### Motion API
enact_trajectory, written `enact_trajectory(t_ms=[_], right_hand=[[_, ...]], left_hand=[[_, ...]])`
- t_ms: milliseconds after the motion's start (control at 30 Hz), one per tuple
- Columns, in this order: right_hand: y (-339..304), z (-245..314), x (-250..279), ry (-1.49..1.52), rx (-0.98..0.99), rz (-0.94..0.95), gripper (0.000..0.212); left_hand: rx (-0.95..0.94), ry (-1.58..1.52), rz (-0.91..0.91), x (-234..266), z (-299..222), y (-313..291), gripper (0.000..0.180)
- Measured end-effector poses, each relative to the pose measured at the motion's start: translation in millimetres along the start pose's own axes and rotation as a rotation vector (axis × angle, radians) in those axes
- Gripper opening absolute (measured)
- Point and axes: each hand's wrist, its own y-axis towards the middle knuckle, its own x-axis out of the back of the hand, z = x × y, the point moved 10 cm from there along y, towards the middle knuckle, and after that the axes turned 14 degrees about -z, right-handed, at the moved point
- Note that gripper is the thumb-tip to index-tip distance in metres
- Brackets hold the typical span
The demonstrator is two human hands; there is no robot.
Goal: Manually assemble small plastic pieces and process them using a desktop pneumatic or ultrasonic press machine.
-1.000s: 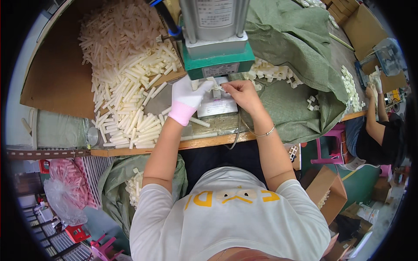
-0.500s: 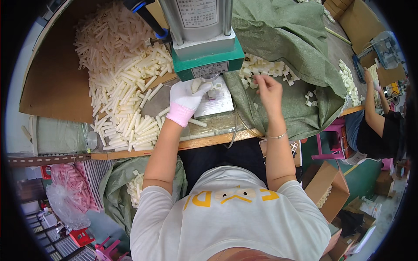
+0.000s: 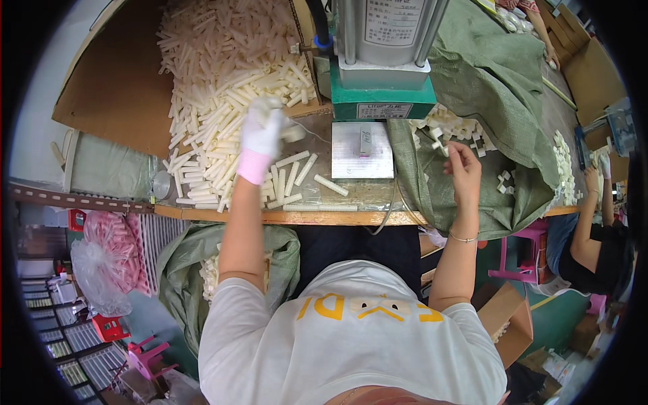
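Observation:
My left hand [image 3: 260, 131], in a white glove with a pink cuff, hovers over a heap of white ridged plastic tubes [image 3: 209, 128]. Motion smears its fingers, so whether a tube is in them cannot be made out. My bare right hand [image 3: 464, 169] has thumb and fingers pinched on a small white angular plastic piece [image 3: 438, 139]. More such pieces [image 3: 486, 143] lie on the green woven sack behind it. Between my hands, a metal plate [image 3: 344, 156] carries a small grey block [image 3: 365, 142] under the press's green head [image 3: 383, 98].
Loose tubes [image 3: 331, 185] lie near the table's wooden front edge [image 3: 324, 217]. A cardboard box wall [image 3: 118, 94] bounds the heap at left. The green sack [image 3: 486, 61] covers the right side. At far right, a co-worker's arm [image 3: 588, 202] reaches over the bench.
My left hand has moved left from the plate to the tube heap. My right hand stays by the small pieces, now with one in its fingers. The whole view has shifted.

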Motion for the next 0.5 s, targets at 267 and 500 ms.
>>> enact_trajectory(t_ms=[267,500], right_hand=[[-62.2,35.0,-114.3,0.614,-0.500,0.550,0.021],[-69.4,16.5,-144.1,0.570,-0.644,0.521,0.026]], left_hand=[[-0.364,1.576,0.525,-20.5,71.3,42.4,0.021],[-0.373,1.255,0.453,-22.7,32.1,27.4,0.027]])
